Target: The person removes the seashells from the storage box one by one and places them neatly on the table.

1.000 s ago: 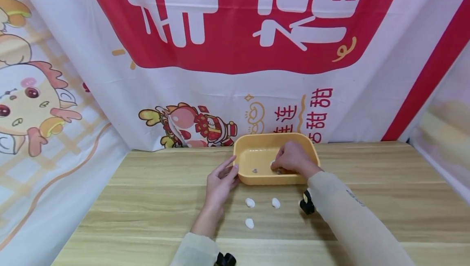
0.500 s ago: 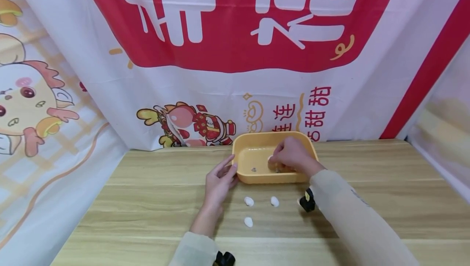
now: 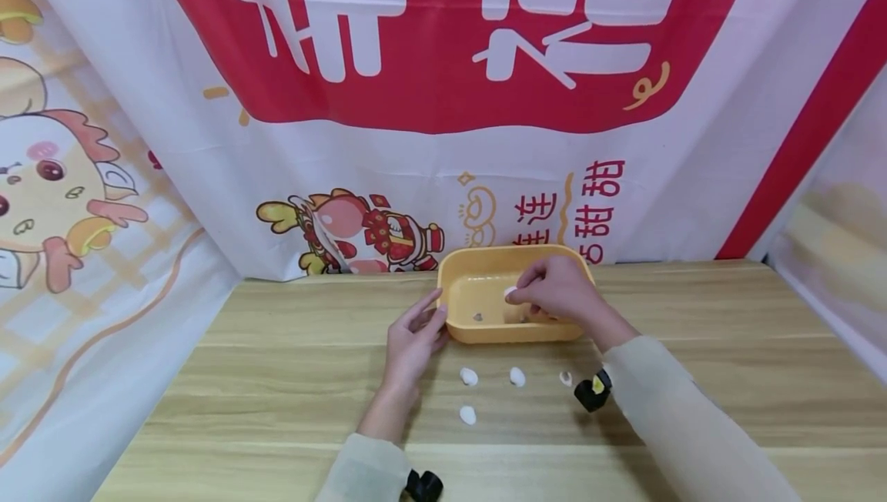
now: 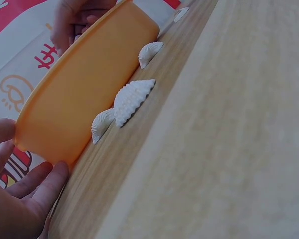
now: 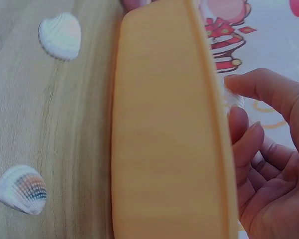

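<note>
At the back of the table stands a yellow plastic basin (image 3: 518,334). My left hand (image 3: 410,344) holds its left end, fingers at the rim and thumb near the front corner. Above the basin, my right hand (image 3: 560,289) pinches a white seashell (image 3: 510,292) between thumb and fingertips. Inside the basin lies a small greyish shell (image 3: 478,317); another is partly hidden under my right hand. In front of it, white shells (image 3: 468,376) rest on the wood, one of them a ribbed shell with brown and dark markings (image 5: 23,190).
The wooden table (image 3: 291,379) meets a white and red printed cloth (image 3: 430,155) right behind the basin. Printed cloth also hangs at both sides. A black strap mount (image 3: 593,391) sits at my right wrist, close to the rightmost shell.
My right hand has lifted from the basin's floor with the white seashell pinched in its fingers. The shell by my right wrist has come into fuller view. My left hand stays put.
</note>
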`<state>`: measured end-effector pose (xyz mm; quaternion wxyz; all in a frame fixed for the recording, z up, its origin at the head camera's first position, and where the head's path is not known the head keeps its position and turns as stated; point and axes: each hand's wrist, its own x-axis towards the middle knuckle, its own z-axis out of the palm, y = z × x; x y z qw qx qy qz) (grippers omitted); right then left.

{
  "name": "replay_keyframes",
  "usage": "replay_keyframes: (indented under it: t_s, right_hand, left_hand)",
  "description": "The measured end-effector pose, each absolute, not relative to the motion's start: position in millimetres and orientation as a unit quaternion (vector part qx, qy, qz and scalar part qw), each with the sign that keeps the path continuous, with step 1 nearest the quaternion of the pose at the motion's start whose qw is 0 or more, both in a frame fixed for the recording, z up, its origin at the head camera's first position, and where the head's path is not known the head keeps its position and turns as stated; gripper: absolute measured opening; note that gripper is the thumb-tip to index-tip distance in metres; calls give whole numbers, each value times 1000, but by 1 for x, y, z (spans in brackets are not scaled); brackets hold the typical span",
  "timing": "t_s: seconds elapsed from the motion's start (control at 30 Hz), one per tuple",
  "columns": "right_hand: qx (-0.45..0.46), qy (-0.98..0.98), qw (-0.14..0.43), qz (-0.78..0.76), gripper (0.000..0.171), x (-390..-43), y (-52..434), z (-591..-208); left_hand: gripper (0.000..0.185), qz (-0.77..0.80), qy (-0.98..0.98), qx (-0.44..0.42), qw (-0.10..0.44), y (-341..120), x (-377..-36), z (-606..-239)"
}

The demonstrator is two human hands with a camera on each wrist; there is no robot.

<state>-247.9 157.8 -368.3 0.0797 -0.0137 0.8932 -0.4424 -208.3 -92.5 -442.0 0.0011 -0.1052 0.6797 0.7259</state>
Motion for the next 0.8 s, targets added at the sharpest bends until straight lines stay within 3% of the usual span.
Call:
replay_keyframes:
  t_s: [0.2,0.8]
  right_hand:
    - [-22,884,64,-462,26,-239,160,-365]
    - [0,838,89,-538,35,-200,166,-365]
  left_hand:
    - [38,727,679,-105,1,-92,-209,-441]
    - [38,727,679,-104,1,-92,-208,-442]
